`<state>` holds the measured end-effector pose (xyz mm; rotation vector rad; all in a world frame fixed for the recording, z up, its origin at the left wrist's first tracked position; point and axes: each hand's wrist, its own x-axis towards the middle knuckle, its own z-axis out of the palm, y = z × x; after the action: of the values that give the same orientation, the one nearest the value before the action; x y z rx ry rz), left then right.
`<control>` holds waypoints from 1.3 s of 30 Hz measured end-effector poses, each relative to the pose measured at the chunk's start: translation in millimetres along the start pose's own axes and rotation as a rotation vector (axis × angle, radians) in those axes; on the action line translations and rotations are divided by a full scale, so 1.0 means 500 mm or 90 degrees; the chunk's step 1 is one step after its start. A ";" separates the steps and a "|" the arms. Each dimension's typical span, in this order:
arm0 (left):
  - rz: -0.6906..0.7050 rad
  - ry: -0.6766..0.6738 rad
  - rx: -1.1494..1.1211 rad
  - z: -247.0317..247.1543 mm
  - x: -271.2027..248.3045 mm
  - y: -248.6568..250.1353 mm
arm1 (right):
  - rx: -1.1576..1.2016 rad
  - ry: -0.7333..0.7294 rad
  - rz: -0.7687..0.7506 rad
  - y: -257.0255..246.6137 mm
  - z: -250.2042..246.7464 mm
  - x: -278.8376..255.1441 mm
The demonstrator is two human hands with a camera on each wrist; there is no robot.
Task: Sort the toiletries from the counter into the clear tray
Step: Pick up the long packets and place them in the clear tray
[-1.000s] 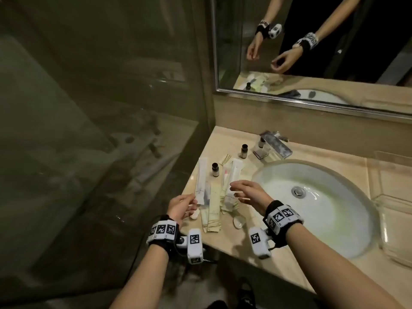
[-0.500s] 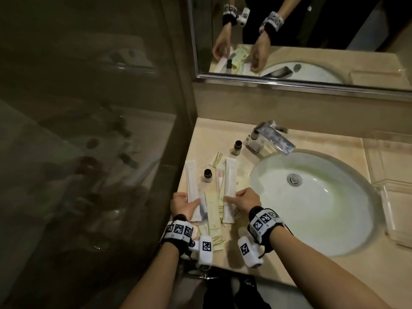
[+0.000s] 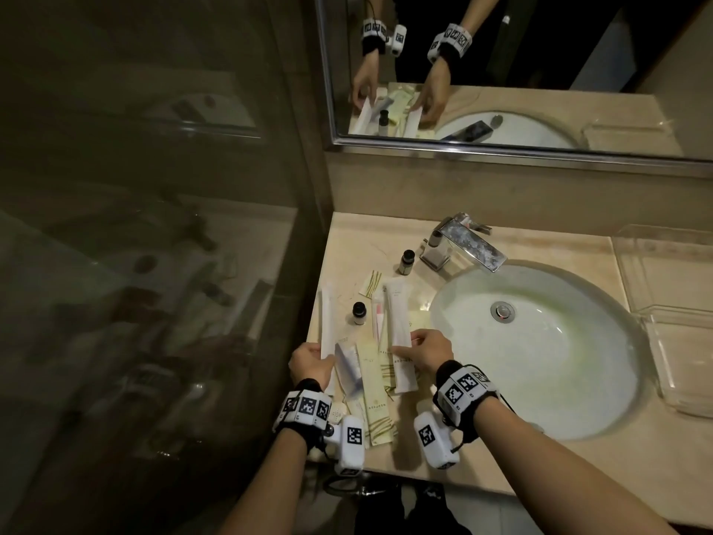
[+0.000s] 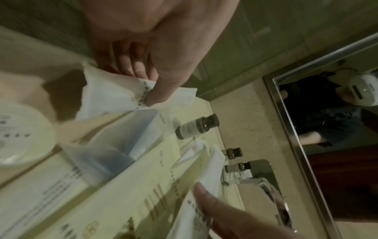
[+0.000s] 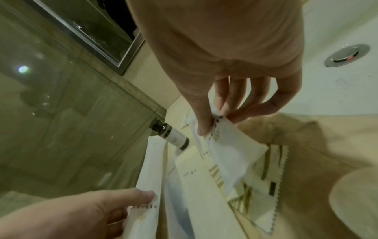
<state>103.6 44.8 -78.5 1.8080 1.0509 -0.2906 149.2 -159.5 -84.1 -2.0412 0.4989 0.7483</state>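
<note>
We have two long white sachets, one in each hand, both lying among the toiletries on the tabletop left of the sink. Our left hand pinches the left sachet at its near end, thumb on top; our right hand pinches the right sachet the same way. They look light, thin and floppy, likely slick, so we judge a hold nearer the middle steadier. Small dark-capped bottles stand nearby. The clear tray sits beyond the sink.
</note>
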 end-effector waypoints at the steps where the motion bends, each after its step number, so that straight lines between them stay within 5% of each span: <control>1: 0.005 0.003 -0.017 -0.007 -0.002 0.005 | 0.002 0.003 -0.018 -0.005 -0.006 -0.008; 8: 0.125 0.022 -0.138 -0.054 -0.059 0.082 | 0.101 0.017 -0.162 -0.054 -0.075 -0.071; 15: 0.250 -0.122 -0.216 -0.001 -0.193 0.210 | 0.228 0.029 -0.233 -0.046 -0.232 -0.131; 26: 0.274 -0.410 -0.087 0.395 -0.432 0.289 | 0.321 0.113 -0.217 0.236 -0.591 -0.175; 33: 0.207 -0.482 -0.043 0.670 -0.561 0.287 | 0.307 0.150 -0.134 0.441 -0.797 -0.167; 39: 0.147 -0.478 -0.038 0.790 -0.608 0.258 | 0.289 0.139 -0.067 0.537 -0.891 -0.149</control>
<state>118.9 -464.5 -5.0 1.5438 0.3167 -0.7161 76.1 -673.5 -3.5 -1.7106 0.6167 0.3121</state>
